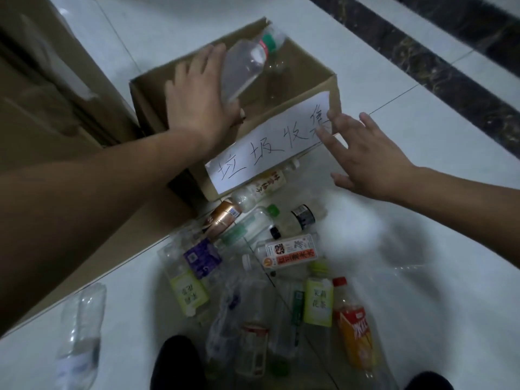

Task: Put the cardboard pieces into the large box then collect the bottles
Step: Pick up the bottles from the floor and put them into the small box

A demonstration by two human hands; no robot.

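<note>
An open cardboard box [323,88] with a handwritten white paper label [267,144] stands on the floor. My left hand [197,97] hovers over its opening with the fingers stretched out. A clear bottle with a red-and-green cap [247,63], blurred, lies against the hand's thumb side, tilted over the box's inside. My right hand [365,156] is spread wide and holds nothing, just right of the label's end. In front of the box a pile of several plastic bottles [281,254] lies on the white tiles, among them an orange-labelled bottle [354,327].
Large cardboard boxes [42,108] rise at the left, and a flat cardboard sheet [118,249] lies under my left forearm. A crushed clear bottle [81,333] lies apart at the lower left. Dark shoes [174,361] show at the bottom edge. A dark marble strip [450,66] crosses the floor at the upper right.
</note>
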